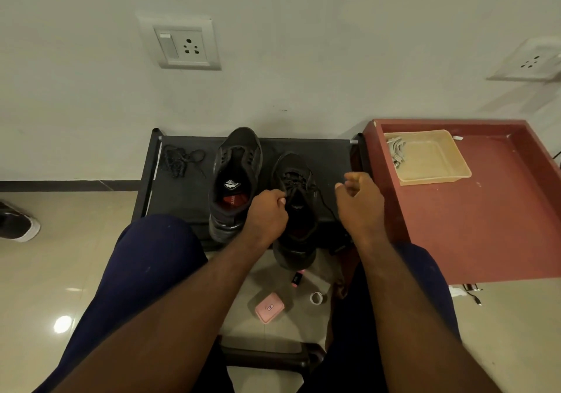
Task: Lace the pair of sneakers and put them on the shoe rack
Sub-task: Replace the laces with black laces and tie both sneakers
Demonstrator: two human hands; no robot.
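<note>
Now | left hand [267, 210] pinching lace [292, 180] | right hand [358, 198] pinching its other end | unlaced sneaker [235, 161] insole logo [232, 184] unreadable

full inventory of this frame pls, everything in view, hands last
unlaced black sneaker: 1, black, on rack, left
part-laced black sneaker: 1, black, on rack, right
loose black shoelace: 1, black, rack's left end
black fabric shoe rack: 1, black, against wall
reddish-brown rimmed table: 1, right of rack
beige plastic tray: 1, on table
pale cords: bundle, in tray
white wall sockets: 2, wall
pink case: 1, floor
white ring: 1, floor
white-soled dark shoe: 1, floor, far left
left hand: pinches part-laced sneaker's lace
right hand: curled beside it, grip unclear
</note>
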